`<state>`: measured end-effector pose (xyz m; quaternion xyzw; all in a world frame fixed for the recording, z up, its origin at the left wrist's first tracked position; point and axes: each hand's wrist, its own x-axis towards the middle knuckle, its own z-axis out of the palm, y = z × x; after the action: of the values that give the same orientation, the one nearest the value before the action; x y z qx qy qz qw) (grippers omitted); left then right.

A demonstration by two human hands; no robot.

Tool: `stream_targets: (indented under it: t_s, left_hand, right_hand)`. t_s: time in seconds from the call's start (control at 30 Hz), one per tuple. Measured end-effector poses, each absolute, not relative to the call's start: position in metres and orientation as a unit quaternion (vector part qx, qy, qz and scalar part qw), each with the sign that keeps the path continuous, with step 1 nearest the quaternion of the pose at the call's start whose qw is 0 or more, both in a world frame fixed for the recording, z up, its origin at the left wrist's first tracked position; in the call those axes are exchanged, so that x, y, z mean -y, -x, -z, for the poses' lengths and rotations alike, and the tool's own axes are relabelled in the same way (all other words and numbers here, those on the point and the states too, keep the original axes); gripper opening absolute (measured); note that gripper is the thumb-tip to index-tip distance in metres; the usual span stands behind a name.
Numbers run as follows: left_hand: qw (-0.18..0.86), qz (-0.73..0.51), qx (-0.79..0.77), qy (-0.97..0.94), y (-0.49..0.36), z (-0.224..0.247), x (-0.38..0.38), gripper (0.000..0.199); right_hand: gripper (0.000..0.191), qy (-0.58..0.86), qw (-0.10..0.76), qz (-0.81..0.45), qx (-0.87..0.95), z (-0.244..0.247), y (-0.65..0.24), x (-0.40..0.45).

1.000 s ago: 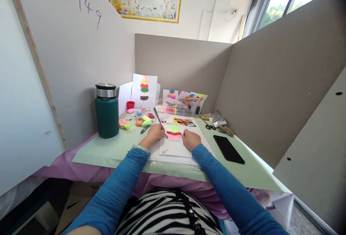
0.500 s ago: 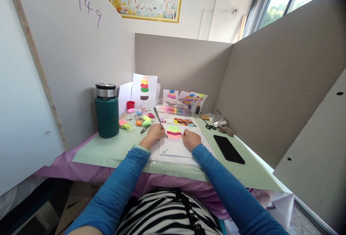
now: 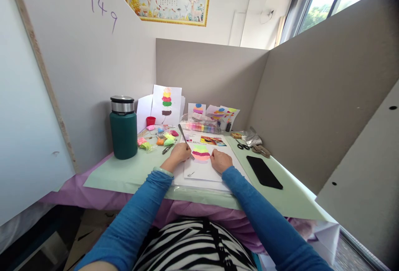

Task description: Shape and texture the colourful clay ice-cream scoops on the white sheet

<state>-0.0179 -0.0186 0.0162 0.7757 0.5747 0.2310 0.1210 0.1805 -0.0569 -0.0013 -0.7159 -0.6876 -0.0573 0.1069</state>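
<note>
My left hand (image 3: 181,152) is closed around a metal fork (image 3: 183,134). Its handle slants up and away, and its tines point down at the left edge of a coloured patch. That layered patch (image 3: 201,153), pale yellow-green, magenta and salmon, lies on a white sheet (image 3: 202,173). A small dark drawn mark shows at the sheet's lower left. My right hand (image 3: 220,161) rests on the paper just right of the patch, fingers curled in; whatever it may hold is hidden. More white paper with a colourful printed picture (image 3: 213,141) lies beneath and beyond the sheet.
A green bottle (image 3: 123,127) stands left. Behind my left hand are bagged colourful clay lumps (image 3: 168,140), a pen (image 3: 167,149) and a red cup (image 3: 151,120). Scissors (image 3: 243,145) and a black phone (image 3: 264,172) lie right. Grey partitions (image 3: 212,71) enclose the table.
My left hand and the fork have shifted very slightly to the right. My right hand stays in place beside the coloured patch.
</note>
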Motion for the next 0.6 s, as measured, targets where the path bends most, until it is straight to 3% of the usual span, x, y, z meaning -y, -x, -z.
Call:
stream_targets:
  t_s: [0.6]
  left_hand:
    - [0.102, -0.243, -0.559, -0.786, 0.0167, -0.0159, 0.0194, 0.022]
  right_hand:
    - [0.022, 0.714, 0.113, 0.058, 0.688, 0.0034, -0.1823, 0.055]
